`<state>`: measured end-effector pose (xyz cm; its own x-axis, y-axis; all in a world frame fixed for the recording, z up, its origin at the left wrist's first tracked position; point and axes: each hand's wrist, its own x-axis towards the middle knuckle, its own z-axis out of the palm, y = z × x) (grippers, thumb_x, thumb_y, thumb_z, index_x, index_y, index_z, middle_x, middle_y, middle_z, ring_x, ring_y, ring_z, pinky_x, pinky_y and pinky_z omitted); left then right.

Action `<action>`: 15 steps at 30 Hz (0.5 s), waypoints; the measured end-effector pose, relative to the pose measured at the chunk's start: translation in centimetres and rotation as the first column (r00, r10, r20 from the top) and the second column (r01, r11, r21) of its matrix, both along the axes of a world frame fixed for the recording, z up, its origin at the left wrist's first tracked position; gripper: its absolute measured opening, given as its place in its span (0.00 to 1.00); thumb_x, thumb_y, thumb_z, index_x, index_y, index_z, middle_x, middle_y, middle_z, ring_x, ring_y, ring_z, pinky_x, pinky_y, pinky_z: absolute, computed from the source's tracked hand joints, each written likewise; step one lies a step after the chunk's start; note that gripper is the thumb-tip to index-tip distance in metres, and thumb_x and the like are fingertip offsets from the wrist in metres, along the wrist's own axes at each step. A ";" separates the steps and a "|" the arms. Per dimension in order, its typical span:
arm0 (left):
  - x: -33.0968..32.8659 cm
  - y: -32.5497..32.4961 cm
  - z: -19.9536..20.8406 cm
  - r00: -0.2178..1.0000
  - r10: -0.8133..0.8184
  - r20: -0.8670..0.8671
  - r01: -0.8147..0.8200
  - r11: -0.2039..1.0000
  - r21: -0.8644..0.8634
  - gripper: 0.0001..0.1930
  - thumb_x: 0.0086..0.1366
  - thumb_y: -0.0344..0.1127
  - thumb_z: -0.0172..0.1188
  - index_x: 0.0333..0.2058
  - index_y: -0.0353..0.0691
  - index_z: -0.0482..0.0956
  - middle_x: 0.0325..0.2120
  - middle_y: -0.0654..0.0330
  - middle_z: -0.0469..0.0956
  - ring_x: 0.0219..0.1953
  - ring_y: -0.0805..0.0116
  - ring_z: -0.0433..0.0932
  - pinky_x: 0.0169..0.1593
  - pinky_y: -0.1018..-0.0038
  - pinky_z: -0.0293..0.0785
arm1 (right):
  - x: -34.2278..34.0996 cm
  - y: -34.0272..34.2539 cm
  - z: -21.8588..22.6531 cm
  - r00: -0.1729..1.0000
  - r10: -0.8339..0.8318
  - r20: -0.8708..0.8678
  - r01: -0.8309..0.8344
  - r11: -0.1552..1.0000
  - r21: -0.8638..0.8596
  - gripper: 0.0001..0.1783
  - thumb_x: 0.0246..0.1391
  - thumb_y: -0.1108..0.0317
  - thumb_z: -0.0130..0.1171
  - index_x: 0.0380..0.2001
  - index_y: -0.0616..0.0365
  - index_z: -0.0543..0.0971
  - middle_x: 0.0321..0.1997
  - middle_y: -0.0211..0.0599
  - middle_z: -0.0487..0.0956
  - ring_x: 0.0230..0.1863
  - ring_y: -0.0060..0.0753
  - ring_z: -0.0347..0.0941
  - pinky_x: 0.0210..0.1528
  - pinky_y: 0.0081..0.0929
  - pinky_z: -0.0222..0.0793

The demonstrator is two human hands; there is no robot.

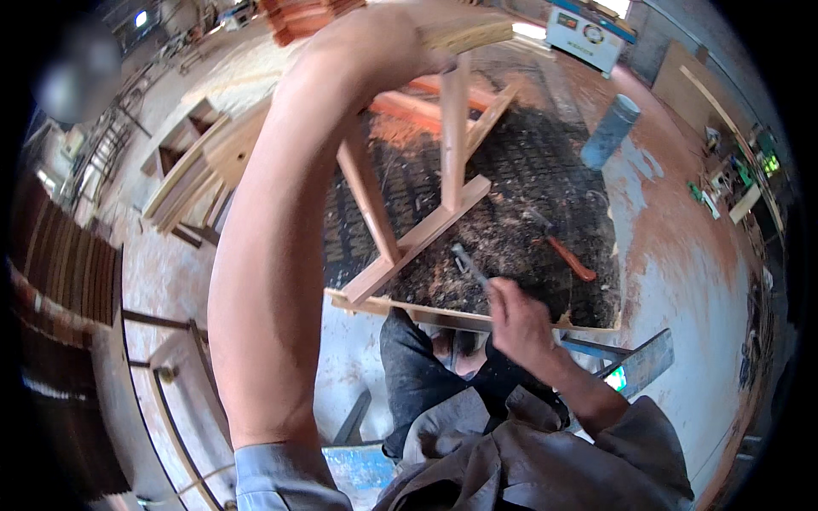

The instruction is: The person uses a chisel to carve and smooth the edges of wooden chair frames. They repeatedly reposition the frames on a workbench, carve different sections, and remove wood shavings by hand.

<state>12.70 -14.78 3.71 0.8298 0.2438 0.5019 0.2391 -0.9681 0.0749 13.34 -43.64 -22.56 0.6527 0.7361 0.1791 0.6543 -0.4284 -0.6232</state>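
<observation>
My raised left arm crosses the view, and my left hand [399, 41] is closed on the top of a wooden frame [369, 198], its fingers mostly hidden. Two slanting legs of this frame run down to a wooden foot bar [417, 239], which rests on a dark worktable board [545, 298]. Lower right of the foot bar, my right hand [521, 328] is wrapped round the handle of a hammer [474, 268]. The hammer's metal head is over the board, apart from the frame. A hand tool with an orange handle [571, 258] lies to its right.
Sawdust and chips litter the board. A blue-grey cylinder [610, 132] stands at its far right edge. Reddish timber [307, 17] is stacked at the back, near a white and blue machine [588, 36]. Wooden pieces [204, 166] stand at the left.
</observation>
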 end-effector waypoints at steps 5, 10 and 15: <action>-0.4 1.1 0.6 0.986 -0.112 -0.123 0.110 0.994 -0.027 0.32 0.64 0.65 0.66 0.44 0.36 0.85 0.34 0.40 0.84 0.40 0.41 0.85 0.45 0.51 0.79 | 7.4 -4.4 -1.5 0.910 -0.082 0.406 0.073 0.997 0.038 0.09 0.63 0.68 0.61 0.43 0.60 0.78 0.41 0.49 0.76 0.47 0.58 0.73 0.53 0.51 0.70; -0.6 -0.1 0.0 0.992 0.040 -0.123 -0.044 0.999 -0.025 0.31 0.65 0.61 0.67 0.43 0.32 0.84 0.33 0.38 0.84 0.40 0.39 0.85 0.45 0.51 0.78 | 10.7 -7.0 -2.2 0.853 -0.131 0.506 0.096 0.991 0.095 0.15 0.58 0.65 0.65 0.47 0.59 0.83 0.46 0.45 0.76 0.50 0.52 0.71 0.54 0.49 0.67; -1.4 -2.6 1.8 0.983 0.070 -0.171 -0.081 0.995 -0.060 0.33 0.64 0.64 0.67 0.42 0.32 0.83 0.27 0.40 0.82 0.34 0.42 0.85 0.40 0.53 0.77 | 13.9 -8.7 -2.7 0.875 -0.146 0.461 0.214 0.972 -0.098 0.16 0.57 0.66 0.65 0.47 0.61 0.80 0.44 0.48 0.77 0.51 0.53 0.73 0.54 0.48 0.68</action>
